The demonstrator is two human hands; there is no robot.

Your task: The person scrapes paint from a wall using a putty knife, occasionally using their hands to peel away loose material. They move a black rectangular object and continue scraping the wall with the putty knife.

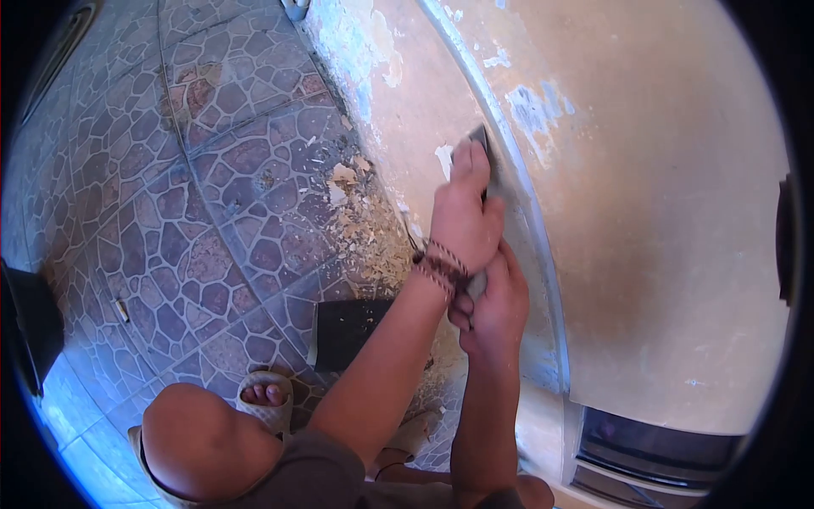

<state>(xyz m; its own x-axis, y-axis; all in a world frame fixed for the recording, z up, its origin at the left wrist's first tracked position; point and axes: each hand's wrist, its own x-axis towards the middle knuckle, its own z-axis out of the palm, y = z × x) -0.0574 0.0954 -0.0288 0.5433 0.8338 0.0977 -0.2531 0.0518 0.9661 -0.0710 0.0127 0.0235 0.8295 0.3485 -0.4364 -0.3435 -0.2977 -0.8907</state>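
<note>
A scraper with a dark flat blade lies against the peeling wall, just beside a raised bluish-white ridge. My left hand, with braided bracelets at the wrist, is closed with its fingers pressed along the blade. Behind it, my right hand is wrapped round what looks like the handle end, mostly hidden by the fingers. A bare white patch shows in the wall to the left of the blade.
Flakes of paint are heaped on the stone-patterned floor along the wall's foot. A black sheet lies nearer me, by my sandalled foot. A dark recessed opening sits low at the right.
</note>
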